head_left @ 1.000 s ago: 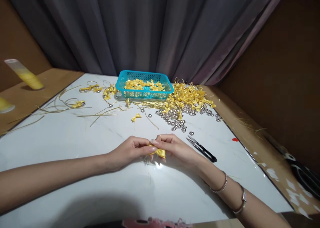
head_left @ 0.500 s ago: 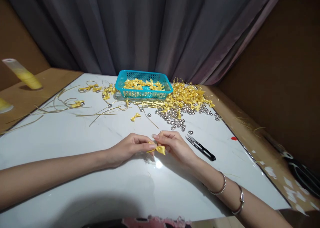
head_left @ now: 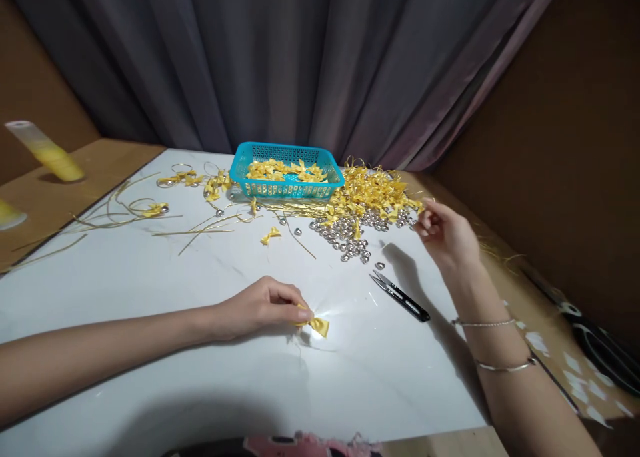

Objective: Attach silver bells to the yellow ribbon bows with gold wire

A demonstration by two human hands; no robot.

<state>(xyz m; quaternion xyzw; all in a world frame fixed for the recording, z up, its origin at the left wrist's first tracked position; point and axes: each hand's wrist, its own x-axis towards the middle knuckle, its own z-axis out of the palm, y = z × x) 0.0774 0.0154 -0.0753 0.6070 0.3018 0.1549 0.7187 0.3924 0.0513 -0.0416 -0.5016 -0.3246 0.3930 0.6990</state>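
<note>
My left hand (head_left: pixel 280 305) pinches a yellow ribbon bow (head_left: pixel 320 325) between thumb and fingers, low over the white tabletop. One loop of the bow sticks out to the right of the fingertips. My right hand (head_left: pixel 447 233) is raised at the right, its fingers drawn together; what they hold, if anything, is too small to make out. It is nearest to the right end of a heap of yellow bows (head_left: pixel 377 193) with gold cords. Small silver heart-shaped beads (head_left: pixel 345 233) lie in front of that heap. Black thread snips (head_left: pixel 400 297) rest between my hands, blades toward the far left.
A blue basket (head_left: pixel 287 189) with yellow bows stands at the back. A loose bow (head_left: pixel 271 235) and gold cords (head_left: pixel 205 229) lie left of the beads. Black-handled scissors (head_left: pixel 595 347) and white scraps (head_left: pixel 577 380) are on the right; a ribbon spool (head_left: pixel 57 160) is far left.
My right hand has let go of the bow and moved right and away, up beside the heap. The left hand keeps the bow, now slightly lower.
</note>
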